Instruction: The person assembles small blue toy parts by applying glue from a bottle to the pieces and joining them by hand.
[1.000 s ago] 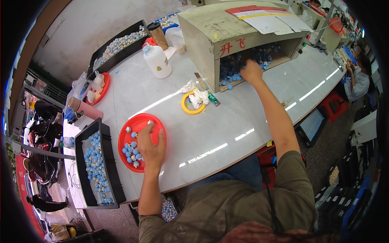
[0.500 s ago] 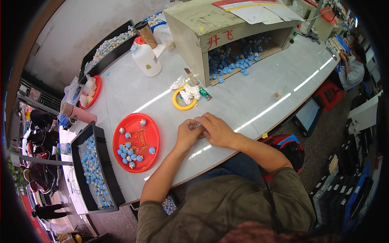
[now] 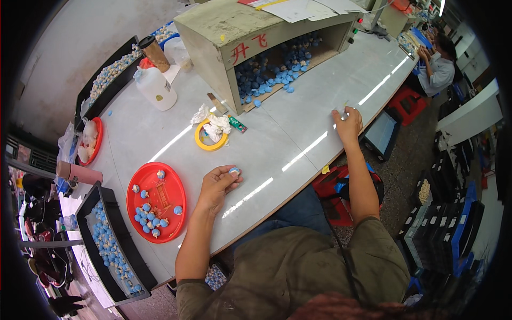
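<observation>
Over the near part of the grey table, my left hand (image 3: 216,186) pinches a small blue-and-white ball-shaped piece (image 3: 234,170) between thumb and fingertips. Farther right, my right hand (image 3: 349,127) reaches down to the tabletop with thumb and fingers curled together. Whatever lies between those fingertips is too small to make out. Left of my left hand sits a round red plate (image 3: 177,186) carrying several blue balls (image 3: 146,214) with pale bits on them. A yellow tape roll (image 3: 200,140), crumpled white tissue (image 3: 217,127) and a small green box (image 3: 238,124) lie beyond.
An open-fronted box (image 3: 205,48) on the table holds many blue pieces (image 3: 288,79). A black tray (image 3: 85,213) of blue balls, a pink bottle (image 3: 80,173), a white bottle (image 3: 156,90) and another black tray (image 3: 130,80) stand left. A co-worker (image 3: 437,69) sits far right.
My hands, together at first, have come apart. The right has gone right and away across the table; the left stays near the plate with the blue-and-white piece. The whole view has shifted.
</observation>
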Motion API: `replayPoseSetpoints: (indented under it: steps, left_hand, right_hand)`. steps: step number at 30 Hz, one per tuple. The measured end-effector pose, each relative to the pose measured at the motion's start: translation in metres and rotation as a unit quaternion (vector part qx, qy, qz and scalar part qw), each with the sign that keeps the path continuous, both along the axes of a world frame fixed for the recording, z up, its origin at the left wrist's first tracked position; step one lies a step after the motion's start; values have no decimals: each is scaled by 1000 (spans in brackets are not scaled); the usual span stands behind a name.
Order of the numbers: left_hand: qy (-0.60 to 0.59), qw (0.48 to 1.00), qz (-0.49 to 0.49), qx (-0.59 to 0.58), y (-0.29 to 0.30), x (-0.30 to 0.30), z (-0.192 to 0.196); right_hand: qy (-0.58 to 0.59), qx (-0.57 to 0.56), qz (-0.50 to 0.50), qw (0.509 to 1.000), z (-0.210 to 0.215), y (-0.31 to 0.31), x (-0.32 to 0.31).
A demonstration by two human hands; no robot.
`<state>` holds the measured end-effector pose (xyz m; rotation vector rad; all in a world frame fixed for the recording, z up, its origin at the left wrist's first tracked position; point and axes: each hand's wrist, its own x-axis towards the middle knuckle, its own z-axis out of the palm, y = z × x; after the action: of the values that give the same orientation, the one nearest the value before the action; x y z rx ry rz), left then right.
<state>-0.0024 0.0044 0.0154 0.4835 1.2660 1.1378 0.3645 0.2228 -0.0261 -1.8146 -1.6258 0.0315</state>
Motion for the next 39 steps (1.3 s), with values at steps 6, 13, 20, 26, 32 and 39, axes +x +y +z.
replayPoseSetpoints:
  steps: [6,13,20,26,32,39]
  left_hand:
    - [4,999,-33,3,3,1,-1]
    - [-2,999,-44,12,1,-2,-2]
    - [-13,996,-80,36,-1,-5,-3]
    - [6,995,-99,32,-1,-4,-1]
    - [15,994,-109,29,-1,-4,3]
    - [23,994,-103,36,-2,-2,-1]
  right_hand:
    - [350,-20,203,914,25,-36,-55]
    - [394,-152,459,782,30,-124,-137]
    - [401,-149,536,727,36,-142,-156]
    - [320,-11,564,762,31,-145,-162]
    - [290,22,561,775,30,-144,-165]
    - [276,28,554,785,28,-145,-169]
